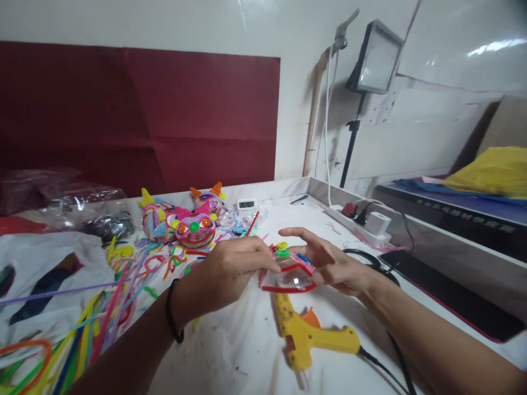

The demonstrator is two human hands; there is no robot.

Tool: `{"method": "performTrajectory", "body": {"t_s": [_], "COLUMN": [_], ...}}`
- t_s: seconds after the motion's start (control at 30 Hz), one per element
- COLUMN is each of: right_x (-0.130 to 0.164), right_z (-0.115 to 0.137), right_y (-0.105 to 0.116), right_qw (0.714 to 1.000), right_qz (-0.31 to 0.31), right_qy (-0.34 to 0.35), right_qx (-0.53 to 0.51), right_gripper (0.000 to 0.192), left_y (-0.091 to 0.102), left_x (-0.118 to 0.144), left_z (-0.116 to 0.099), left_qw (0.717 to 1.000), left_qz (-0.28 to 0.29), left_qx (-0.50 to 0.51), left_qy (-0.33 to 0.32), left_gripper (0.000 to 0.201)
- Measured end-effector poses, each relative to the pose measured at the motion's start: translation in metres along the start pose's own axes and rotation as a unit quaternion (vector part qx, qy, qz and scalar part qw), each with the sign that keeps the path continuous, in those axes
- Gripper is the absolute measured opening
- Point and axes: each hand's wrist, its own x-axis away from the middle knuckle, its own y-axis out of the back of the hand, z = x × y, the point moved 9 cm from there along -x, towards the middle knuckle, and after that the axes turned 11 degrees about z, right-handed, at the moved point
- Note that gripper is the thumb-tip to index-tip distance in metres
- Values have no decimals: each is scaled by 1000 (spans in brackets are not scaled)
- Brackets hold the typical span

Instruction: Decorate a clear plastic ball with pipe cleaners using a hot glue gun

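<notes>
My left hand, with a black band at the wrist, has its fingertips pressed together on the left side of a clear plastic ornament. Red pipe cleaner lines the ornament's edges, and a green disc sits on its top. On the opposite side, my right hand grips it with thumb and lower fingers, the index finger stretched out above. A thin red stem shows behind my left hand; whether that hand touches it is hidden. Just below the ornament lies a yellow hot glue gun with an orange trigger.
Several pipe-cleaner animal heads stand at the back. Loose pipe cleaners and a white bag cover the left. A power strip, black cable and dark flat panel are right. A small digital display stands behind.
</notes>
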Motion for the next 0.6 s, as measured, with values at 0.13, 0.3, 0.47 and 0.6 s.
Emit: {"method": "performTrajectory", "body": {"t_s": [0.13,0.3,0.47,0.6], "right_x": [1,0,1,1], "right_z": [1,2,2,1], "right_y": [3,4,5,4], "right_qw": [999,999,999,1000], "right_qz": [-25,-33,-36,-19], "right_qy": [11,14,13,3], "right_qx": [-31,-29,-22,-2], "right_gripper": [78,79,77,78], "left_y": [1,6,7,5], "left_x": [0,-1,-1,0], "left_z": [1,0,0,1], "left_qw": [1000,1000,999,1000], "left_qz": [-1,-23,-28,-21], "left_qx": [-5,-4,-3,0], "left_qy": [7,11,18,21], "left_gripper": [33,28,26,27]}}
